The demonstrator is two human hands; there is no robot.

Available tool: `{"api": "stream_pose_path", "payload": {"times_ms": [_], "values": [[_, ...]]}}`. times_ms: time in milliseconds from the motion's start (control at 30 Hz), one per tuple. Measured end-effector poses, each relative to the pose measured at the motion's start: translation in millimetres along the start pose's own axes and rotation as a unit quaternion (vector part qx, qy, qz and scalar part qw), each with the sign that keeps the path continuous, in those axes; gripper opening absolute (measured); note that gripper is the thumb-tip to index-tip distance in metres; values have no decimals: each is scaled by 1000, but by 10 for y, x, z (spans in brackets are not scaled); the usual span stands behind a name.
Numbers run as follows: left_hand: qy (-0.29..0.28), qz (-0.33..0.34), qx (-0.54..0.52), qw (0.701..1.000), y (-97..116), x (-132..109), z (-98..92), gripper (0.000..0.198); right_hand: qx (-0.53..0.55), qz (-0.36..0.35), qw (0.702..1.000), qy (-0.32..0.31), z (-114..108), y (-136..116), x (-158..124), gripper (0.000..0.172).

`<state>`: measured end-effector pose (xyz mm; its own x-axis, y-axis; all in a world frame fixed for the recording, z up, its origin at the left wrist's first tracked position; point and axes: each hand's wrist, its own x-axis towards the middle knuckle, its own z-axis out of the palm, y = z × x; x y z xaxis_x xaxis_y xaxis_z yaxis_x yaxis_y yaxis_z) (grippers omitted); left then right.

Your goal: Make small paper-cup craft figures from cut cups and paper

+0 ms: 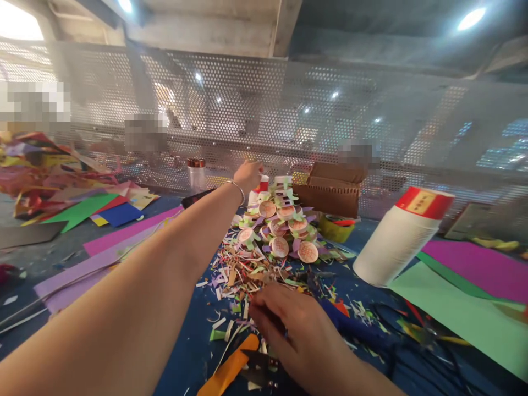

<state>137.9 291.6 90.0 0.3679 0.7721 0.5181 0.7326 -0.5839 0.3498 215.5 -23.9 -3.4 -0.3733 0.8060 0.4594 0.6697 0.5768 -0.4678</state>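
Observation:
My left hand (247, 176) reaches far forward, a bracelet on its wrist. Its fingers are curled together just above a red-and-white paper cup (261, 185); what they hold, if anything, I cannot make out. Beside it rises a pile of decorated paper cups (284, 223) with green and purple paper strips and patterned round bottoms. My right hand (297, 330) is near, over paper scraps (247, 269), thumb and fingertips drawn together; anything between them is hidden. Below it lie an orange strip (231, 366) and a dark bladed tool (258, 360), partly covered.
A leaning stack of white cups (391, 242) with a red top cup stands right, by coloured sheets (462, 313). Behind are a cardboard box (330, 190) and a lidded jar (196, 175). Cables (412, 357) lie at lower right. Purple sheets (103, 258) and crumpled paper are left.

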Motion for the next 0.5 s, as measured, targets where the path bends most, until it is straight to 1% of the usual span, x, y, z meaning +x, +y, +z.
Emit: {"api": "stream_pose_path", "payload": {"times_ms": [100,233,367,500], "values": [[-26,-4,6,1000,-38,111,113,36,-13,-12,1000,1,4,38,-4,17],[-45,-10,10,999,-64,193,182,34,-32,-37,999,8,6,69,-13,17],[-55,-11,7,998,-61,221,169,35,-49,-46,998,7,9,83,-15,18],[-53,-10,-1,999,-62,216,81,36,-56,-47,997,-2,13,81,-8,20]]}}
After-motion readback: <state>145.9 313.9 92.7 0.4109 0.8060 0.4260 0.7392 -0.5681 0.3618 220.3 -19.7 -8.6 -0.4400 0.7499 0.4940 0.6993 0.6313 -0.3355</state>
